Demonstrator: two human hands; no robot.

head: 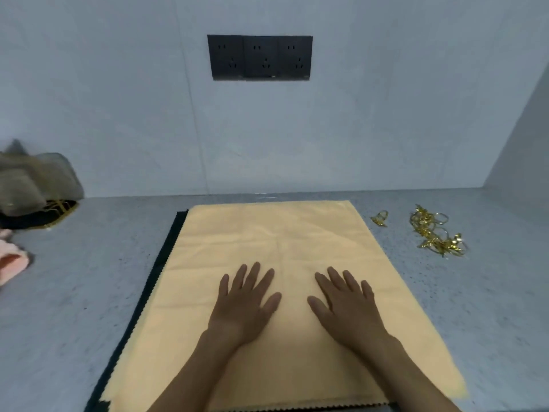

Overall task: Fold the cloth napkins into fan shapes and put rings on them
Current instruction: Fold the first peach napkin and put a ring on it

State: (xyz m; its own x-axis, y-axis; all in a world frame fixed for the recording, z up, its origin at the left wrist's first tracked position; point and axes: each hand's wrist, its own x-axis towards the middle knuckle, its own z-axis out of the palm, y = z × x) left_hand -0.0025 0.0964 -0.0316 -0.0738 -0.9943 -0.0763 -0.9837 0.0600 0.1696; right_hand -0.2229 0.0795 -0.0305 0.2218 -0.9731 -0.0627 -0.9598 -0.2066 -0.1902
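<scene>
Napkin [276, 242] flat, both hands' fingers [252, 278] spread, pressing it

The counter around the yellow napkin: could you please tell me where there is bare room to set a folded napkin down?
Bare counter lies left of the yellow napkin, short of the pink cloth and the grey cloth pile. Another bare patch lies front right. The back right is crowded with gold rings.

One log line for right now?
stage: smoothing | left hand: flat on yellow napkin | right hand: flat on it | gold rings: untouched, right
</scene>
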